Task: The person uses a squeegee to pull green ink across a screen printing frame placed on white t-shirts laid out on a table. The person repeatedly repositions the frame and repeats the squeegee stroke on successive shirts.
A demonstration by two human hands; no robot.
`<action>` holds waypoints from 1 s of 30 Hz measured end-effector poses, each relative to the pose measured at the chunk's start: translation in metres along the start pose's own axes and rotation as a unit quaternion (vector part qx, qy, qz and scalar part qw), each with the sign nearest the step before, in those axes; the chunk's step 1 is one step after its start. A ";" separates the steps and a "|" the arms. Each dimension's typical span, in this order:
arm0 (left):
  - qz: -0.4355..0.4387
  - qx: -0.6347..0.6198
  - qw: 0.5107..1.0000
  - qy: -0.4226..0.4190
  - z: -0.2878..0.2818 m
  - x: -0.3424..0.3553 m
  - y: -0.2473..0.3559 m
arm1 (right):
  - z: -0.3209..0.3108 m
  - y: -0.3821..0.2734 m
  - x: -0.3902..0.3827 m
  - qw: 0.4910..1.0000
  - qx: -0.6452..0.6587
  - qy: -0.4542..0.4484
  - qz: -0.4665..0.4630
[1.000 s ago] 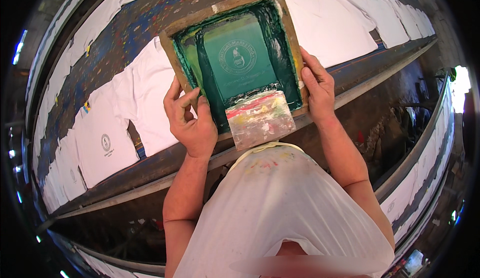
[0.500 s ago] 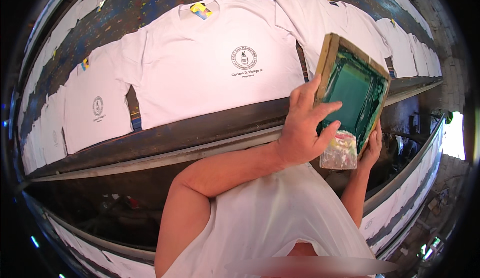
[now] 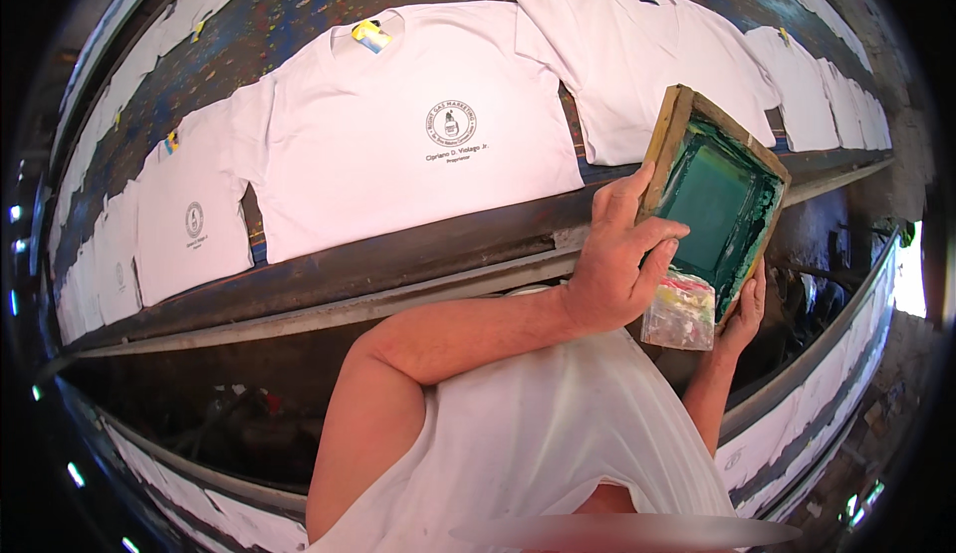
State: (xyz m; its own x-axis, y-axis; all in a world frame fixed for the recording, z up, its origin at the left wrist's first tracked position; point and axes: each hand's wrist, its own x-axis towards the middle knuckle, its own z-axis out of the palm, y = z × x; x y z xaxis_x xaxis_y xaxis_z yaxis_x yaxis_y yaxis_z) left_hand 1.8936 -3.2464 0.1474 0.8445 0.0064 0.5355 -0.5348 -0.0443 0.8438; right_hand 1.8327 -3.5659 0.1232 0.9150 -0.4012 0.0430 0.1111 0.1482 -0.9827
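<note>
A wooden screen-printing frame (image 3: 722, 200) with green mesh is held tilted at my right side. My left hand (image 3: 622, 259) grips its left edge, fingers curled over the frame, with the index finger reaching across the mesh. My right hand (image 3: 745, 309) holds the lower right edge from outside, partly hidden behind it. A paint-smeared flat scraper or card (image 3: 677, 319) sits at the frame's lower end, by my left thumb. Just left of the frame lies a white T-shirt (image 3: 358, 185) with a small round dark printed emblem and lettering on its chest.
White T-shirts (image 3: 189, 254) lie side by side along a long paint-spattered board (image 3: 219, 75), continuing to the right (image 3: 637, 45) behind the frame. A metal rail (image 3: 458, 284) runs along the near edge. Another row of white shirts (image 3: 817, 374) runs at the lower right.
One second ago the frame was held up centrally, facing me. It has swung right and tilted, uncovering the printed shirt. In the last half second it has shifted only slightly.
</note>
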 end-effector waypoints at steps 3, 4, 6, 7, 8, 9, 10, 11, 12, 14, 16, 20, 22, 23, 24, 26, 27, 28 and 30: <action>-0.020 0.010 1.000 -0.001 0.027 0.008 -0.004 | -0.015 0.004 0.027 1.000 0.015 -0.011 0.010; -0.019 0.017 1.000 0.003 0.037 0.011 -0.006 | -0.021 0.005 0.037 1.000 0.018 -0.016 0.011; -0.019 0.027 0.999 0.011 0.064 0.019 -0.009 | -0.037 0.006 0.062 0.999 0.035 -0.027 0.013; -0.022 0.035 0.999 0.011 0.079 0.024 -0.011 | -0.047 0.006 0.076 0.999 0.039 -0.032 0.014; -0.024 0.043 0.999 0.012 0.093 0.028 -0.013 | -0.057 0.006 0.089 0.998 0.043 -0.037 0.015; -0.028 0.053 0.998 0.012 0.108 0.031 -0.015 | -0.069 0.006 0.103 0.998 0.046 -0.042 0.017; -0.027 0.055 0.998 0.018 0.124 0.036 -0.016 | -0.080 0.005 0.118 0.998 0.043 -0.048 0.019; -0.027 0.059 0.998 0.024 0.138 0.040 -0.018 | -0.091 0.003 0.132 0.997 0.042 -0.054 0.022; -0.027 0.063 0.997 0.028 0.152 0.044 -0.019 | -0.101 0.003 0.144 0.996 0.051 -0.068 0.025; -0.033 0.067 0.997 0.036 0.174 0.050 -0.020 | -0.116 0.001 0.168 0.995 0.058 -0.072 0.036; -0.041 0.071 0.995 0.049 0.190 0.055 -0.020 | -0.126 -0.001 0.188 0.993 0.068 -0.088 0.045; -0.045 0.082 0.993 0.069 0.207 0.060 -0.021 | -0.136 -0.001 0.214 0.990 0.069 -0.108 0.059; -0.056 0.080 0.993 0.072 0.212 0.064 -0.023 | -0.138 0.000 0.218 0.989 0.076 -0.107 0.065; -0.065 0.077 0.992 0.072 0.215 0.066 -0.025 | -0.139 0.001 0.218 0.988 0.088 -0.105 0.065; -0.073 0.074 0.992 0.068 0.216 0.069 -0.028 | -0.140 0.000 0.218 0.991 0.078 -0.084 0.072; -0.065 0.048 0.995 0.061 0.220 0.075 -0.034 | -0.144 -0.003 0.212 0.992 0.081 -0.078 0.061; -0.063 0.031 0.996 0.062 0.224 0.078 -0.038 | -0.146 -0.006 0.208 0.991 0.091 -0.081 0.058; -0.069 0.007 0.996 0.061 0.230 0.080 -0.040 | -0.149 -0.011 0.205 0.995 0.066 -0.046 0.055; -0.077 -0.031 0.995 0.051 0.243 0.084 -0.045 | -0.157 -0.025 0.198 0.996 0.058 -0.033 0.061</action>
State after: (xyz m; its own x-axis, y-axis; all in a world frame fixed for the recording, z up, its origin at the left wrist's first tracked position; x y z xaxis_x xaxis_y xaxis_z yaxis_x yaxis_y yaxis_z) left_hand 1.9963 -3.4869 0.1462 0.9107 0.1093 0.3983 -0.4033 0.0276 0.9146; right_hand 1.9496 -3.7912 0.1281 0.9473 -0.3147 -0.0597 0.0388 0.2975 -0.9539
